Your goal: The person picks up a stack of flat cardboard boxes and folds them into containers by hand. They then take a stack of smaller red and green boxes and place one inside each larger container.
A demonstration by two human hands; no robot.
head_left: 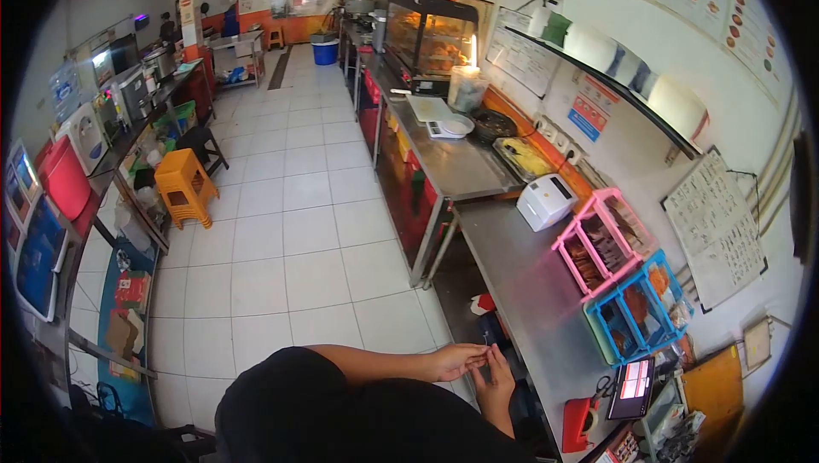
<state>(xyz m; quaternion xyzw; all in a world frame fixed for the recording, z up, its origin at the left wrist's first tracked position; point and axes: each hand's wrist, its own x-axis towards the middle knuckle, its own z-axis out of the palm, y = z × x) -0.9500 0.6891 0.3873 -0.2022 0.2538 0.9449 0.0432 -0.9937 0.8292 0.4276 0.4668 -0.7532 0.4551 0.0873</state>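
Observation:
In the head view, my left hand [459,362] and my right hand [496,384] meet in front of my body, beside the edge of the steel table [520,271]. The fingertips of both are pinched together. Something small and thin may be between them, but it is too small to name. Closest on the tabletop are a red tape dispenser [578,425], black scissors [605,386] and a tablet [633,388] with a lit screen.
Pink rack [601,241] and blue rack [640,305] hold packets along the wall. A white label printer [547,202] stands beyond them, then a glass food warmer [431,41]. Orange stools [183,183] stand across the tiled floor [286,284] on the left.

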